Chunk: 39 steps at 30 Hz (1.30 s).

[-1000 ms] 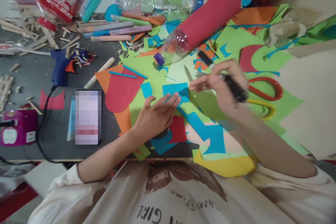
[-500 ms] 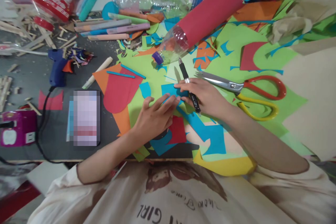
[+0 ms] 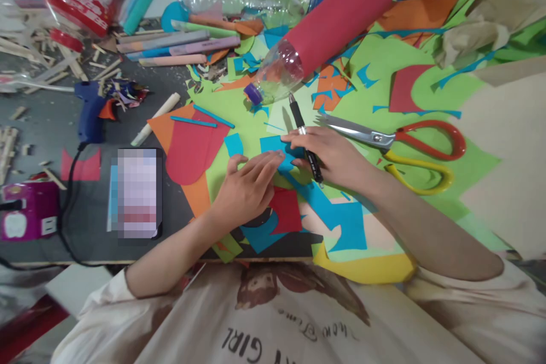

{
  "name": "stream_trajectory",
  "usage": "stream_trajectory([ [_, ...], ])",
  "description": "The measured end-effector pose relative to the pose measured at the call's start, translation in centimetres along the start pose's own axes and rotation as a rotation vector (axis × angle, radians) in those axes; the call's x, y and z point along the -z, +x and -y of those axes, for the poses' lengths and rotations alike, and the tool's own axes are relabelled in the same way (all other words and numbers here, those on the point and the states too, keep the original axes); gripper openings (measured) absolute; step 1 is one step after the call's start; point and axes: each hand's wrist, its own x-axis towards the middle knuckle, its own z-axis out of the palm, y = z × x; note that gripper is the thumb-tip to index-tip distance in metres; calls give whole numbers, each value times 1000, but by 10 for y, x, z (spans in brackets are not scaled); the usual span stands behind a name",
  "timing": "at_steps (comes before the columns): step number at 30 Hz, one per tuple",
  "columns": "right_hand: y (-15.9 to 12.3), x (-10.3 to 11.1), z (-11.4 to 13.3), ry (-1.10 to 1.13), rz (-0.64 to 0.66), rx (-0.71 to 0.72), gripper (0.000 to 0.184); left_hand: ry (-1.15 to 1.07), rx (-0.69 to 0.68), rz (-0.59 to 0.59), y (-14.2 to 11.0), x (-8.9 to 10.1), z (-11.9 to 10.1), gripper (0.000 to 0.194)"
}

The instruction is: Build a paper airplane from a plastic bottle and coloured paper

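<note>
My left hand [image 3: 246, 189] lies flat with its fingers stretched out, pressing on a small blue paper piece [image 3: 273, 147] that rests on green paper [image 3: 239, 116]. My right hand [image 3: 330, 154] meets it from the right, fingertips on the same blue piece. A black pen [image 3: 303, 136] runs through the right hand's fingers, its far end pointing away from me. A red paper square [image 3: 285, 209] and more blue scraps lie just below both hands.
Red-and-yellow-handled scissors [image 3: 401, 145] lie to the right. A clear plastic bottle with a red paper roll [image 3: 328, 28] lies behind the hands. On the left are a blue glue gun [image 3: 89, 111], a phone [image 3: 135, 192], marker pens [image 3: 179, 48] and wooden sticks.
My right hand came down from a raised, blurred position onto the blue paper, with the pen turned to point away from me. The left hand's fingers curled in slightly. The scissors came into full view.
</note>
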Motion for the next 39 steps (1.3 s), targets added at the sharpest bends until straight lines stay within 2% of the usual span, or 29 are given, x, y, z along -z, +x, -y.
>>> stream_trajectory([
  [3, -1, -1, -1, -9, -1, 4, 22, 9, -9, -40, 1, 1, 0, 44],
  [7, -2, -2, -2, -23, 1, -6, 21, 44, -9, -32, 1, 3, -2, 43],
  [11, -2, -2, -2, -21, 0, 0, 21, 109, -70, -52, -1, 3, -2, 40],
  [19, -1, -4, -3, 21, -10, -40, 23, 172, -90, 7, -2, 3, -2, 43],
  [21, -2, -3, 0, 48, -62, -21, 21, 195, -88, 20, -2, 3, -4, 43],
  [24, -3, 0, 9, 171, -261, -60, 11, 216, -88, 27, -1, 3, -8, 44],
  [27, -4, 2, 16, 340, -481, -181, 34, 230, -80, 23, -2, 4, -10, 45],
  [29, -2, 0, 15, 500, -536, -241, 39, 225, -64, 36, -2, 4, -11, 45],
  [33, 4, -8, 6, 783, -487, -310, 56, 196, -46, 57, -3, 2, -11, 45],
  [37, 9, -13, 5, 695, -438, -317, 30, 212, -65, 28, -2, 2, -10, 43],
  [39, 9, -12, 7, 680, -384, -334, 27, 219, -66, 26, -1, 2, -11, 42],
])
